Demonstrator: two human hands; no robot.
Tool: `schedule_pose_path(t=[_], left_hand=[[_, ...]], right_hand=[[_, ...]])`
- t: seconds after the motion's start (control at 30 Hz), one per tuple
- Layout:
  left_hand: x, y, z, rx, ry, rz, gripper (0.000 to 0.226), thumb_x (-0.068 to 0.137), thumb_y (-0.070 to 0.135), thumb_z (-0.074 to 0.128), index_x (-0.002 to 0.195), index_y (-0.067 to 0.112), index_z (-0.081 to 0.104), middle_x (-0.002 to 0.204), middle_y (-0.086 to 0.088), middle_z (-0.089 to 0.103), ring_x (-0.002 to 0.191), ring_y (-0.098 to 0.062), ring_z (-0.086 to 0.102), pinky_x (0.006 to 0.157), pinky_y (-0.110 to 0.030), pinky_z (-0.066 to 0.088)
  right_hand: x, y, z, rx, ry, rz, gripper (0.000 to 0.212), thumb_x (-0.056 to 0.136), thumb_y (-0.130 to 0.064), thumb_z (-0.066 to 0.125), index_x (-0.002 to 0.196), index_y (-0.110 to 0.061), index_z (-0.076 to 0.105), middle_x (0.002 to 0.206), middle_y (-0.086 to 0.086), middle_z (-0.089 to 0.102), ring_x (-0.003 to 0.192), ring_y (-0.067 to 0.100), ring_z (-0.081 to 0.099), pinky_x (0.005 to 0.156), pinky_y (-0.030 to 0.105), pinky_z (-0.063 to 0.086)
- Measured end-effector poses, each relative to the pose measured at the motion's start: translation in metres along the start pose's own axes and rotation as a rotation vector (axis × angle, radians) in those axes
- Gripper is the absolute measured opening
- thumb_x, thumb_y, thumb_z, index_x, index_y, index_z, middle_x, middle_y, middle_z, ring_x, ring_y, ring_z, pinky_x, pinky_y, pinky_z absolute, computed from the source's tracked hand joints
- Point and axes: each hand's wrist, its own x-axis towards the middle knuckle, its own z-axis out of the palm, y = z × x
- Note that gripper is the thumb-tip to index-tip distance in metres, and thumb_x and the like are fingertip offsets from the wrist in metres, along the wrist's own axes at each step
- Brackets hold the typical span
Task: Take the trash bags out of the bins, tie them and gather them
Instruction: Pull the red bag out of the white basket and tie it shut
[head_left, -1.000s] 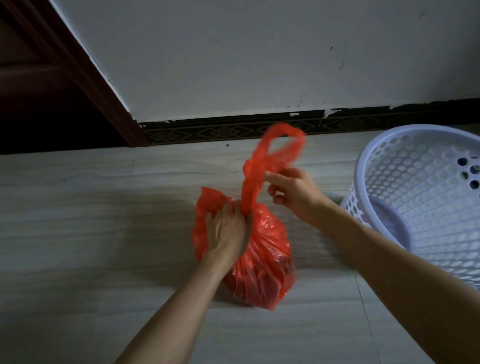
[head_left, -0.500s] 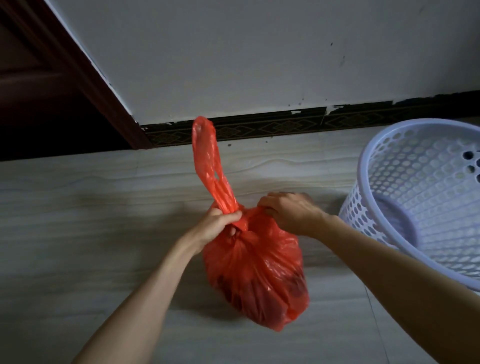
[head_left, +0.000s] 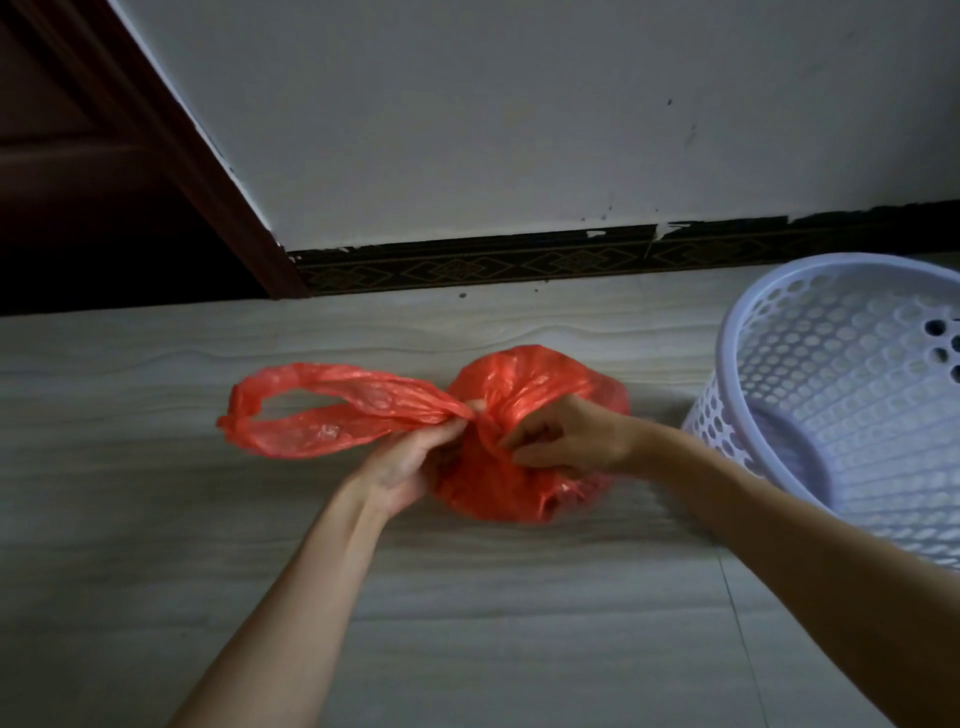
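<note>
A full red trash bag (head_left: 524, 384) lies on the pale tiled floor in the middle of the view. Its long handle loop (head_left: 322, 415) stretches out flat to the left. My left hand (head_left: 410, 462) pinches the twisted neck where the loop meets the bag. My right hand (head_left: 566, 436) grips the bag's gathered plastic just right of the neck, fingers curled into the folds. A white perforated plastic bin (head_left: 852, 395) stands at the right with no bag in it.
A white wall with a dark patterned skirting board (head_left: 519, 262) runs behind the bag. A dark brown door frame (head_left: 208, 171) slants down at the left. Grey wood-look floor tiles (head_left: 467, 623) spread toward me.
The handle loop, held upright before, now lies pulled out to the left. The bag has shifted right toward the bin, and both hands have closed in on its neck.
</note>
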Motion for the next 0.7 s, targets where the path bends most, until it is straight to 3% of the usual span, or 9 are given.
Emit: schedule_pose_path(t=[0.13, 0.2, 0.27, 0.37, 0.43, 0.5, 0.57, 0.63, 0.7], left_hand=[[0.000, -0.005, 0.009, -0.003, 0.064, 0.071, 0.026, 0.084, 0.003, 0.050, 0.086, 0.021, 0.068, 0.072, 0.008, 0.072, 0.071, -0.004, 0.066, 0.064, -0.013, 0.052], [0.002, -0.005, 0.013, 0.062, 0.121, 0.116, 0.031, 0.082, 0.000, 0.054, 0.067, 0.021, 0.072, 0.065, 0.008, 0.069, 0.072, -0.009, 0.062, 0.069, -0.019, 0.050], [0.008, -0.003, 0.009, 0.121, 0.167, 0.071, 0.040, 0.085, 0.002, 0.050, 0.056, 0.021, 0.070, 0.059, 0.007, 0.066, 0.066, -0.011, 0.059, 0.067, -0.024, 0.047], [0.010, 0.002, 0.010, 0.180, 0.197, -0.011, 0.031, 0.084, 0.009, 0.047, 0.059, 0.019, 0.063, 0.063, 0.001, 0.060, 0.048, -0.004, 0.059, 0.056, -0.022, 0.047], [0.007, 0.003, 0.017, 0.352, 0.213, 0.163, 0.021, 0.079, 0.009, 0.045, 0.062, 0.019, 0.055, 0.064, 0.004, 0.054, 0.047, 0.006, 0.054, 0.054, -0.010, 0.043], [0.006, -0.001, 0.020, 0.629, 0.184, 0.316, 0.017, 0.068, 0.017, 0.048, 0.060, 0.028, 0.059, 0.061, 0.012, 0.059, 0.056, 0.013, 0.052, 0.061, -0.004, 0.038], [0.007, -0.008, 0.015, 0.824, 0.148, 0.347, 0.017, 0.063, 0.028, 0.052, 0.061, 0.043, 0.060, 0.064, 0.022, 0.063, 0.066, 0.009, 0.054, 0.072, -0.011, 0.038], [0.004, -0.015, 0.012, 0.996, 0.185, 0.441, 0.015, 0.065, 0.030, 0.048, 0.066, 0.044, 0.054, 0.067, 0.019, 0.061, 0.071, 0.000, 0.054, 0.073, -0.016, 0.038], [-0.007, -0.019, 0.018, 1.212, 0.309, 0.687, 0.012, 0.071, 0.020, 0.045, 0.076, 0.031, 0.047, 0.073, 0.012, 0.062, 0.071, -0.004, 0.054, 0.067, -0.018, 0.037]], right_hand=[[0.001, 0.011, 0.009, -0.242, -0.053, 0.027, 0.040, 0.085, 0.000, 0.054, 0.122, -0.013, 0.059, 0.097, -0.001, 0.065, 0.059, -0.012, 0.053, 0.063, 0.006, 0.042], [0.001, 0.015, 0.009, -0.371, -0.097, 0.046, 0.043, 0.084, -0.001, 0.050, 0.121, -0.020, 0.060, 0.110, 0.001, 0.068, 0.083, -0.001, 0.055, 0.080, 0.016, 0.044], [0.001, 0.020, 0.008, -0.509, -0.131, 0.075, 0.039, 0.083, -0.005, 0.049, 0.114, -0.023, 0.065, 0.112, 0.002, 0.069, 0.089, 0.008, 0.058, 0.081, 0.022, 0.044], [-0.001, 0.023, -0.001, -0.650, 0.240, 0.050, 0.032, 0.083, -0.014, 0.049, 0.111, -0.020, 0.064, 0.117, 0.008, 0.064, 0.104, 0.028, 0.061, 0.081, 0.033, 0.047], [0.000, 0.027, -0.005, -0.671, 0.492, -0.037, 0.037, 0.084, -0.017, 0.043, 0.118, -0.017, 0.056, 0.123, 0.008, 0.057, 0.110, 0.031, 0.055, 0.083, 0.037, 0.047], [0.003, 0.029, -0.003, -0.693, 0.452, -0.172, 0.056, 0.076, -0.027, 0.033, 0.129, -0.017, 0.048, 0.133, 0.006, 0.051, 0.119, 0.030, 0.047, 0.092, 0.040, 0.045], [0.006, 0.036, 0.002, -0.726, 0.325, -0.169, 0.067, 0.072, -0.037, 0.025, 0.135, -0.024, 0.041, 0.141, 0.001, 0.044, 0.127, 0.026, 0.040, 0.099, 0.042, 0.039], [0.008, 0.040, 0.003, -0.773, 0.301, -0.140, 0.060, 0.074, -0.037, 0.026, 0.129, -0.026, 0.049, 0.132, 0.003, 0.052, 0.121, 0.028, 0.047, 0.094, 0.043, 0.042], [0.007, 0.039, 0.006, -0.834, 0.313, -0.158, 0.049, 0.073, -0.035, 0.031, 0.112, -0.025, 0.060, 0.106, 0.005, 0.065, 0.096, 0.031, 0.060, 0.077, 0.042, 0.050]])
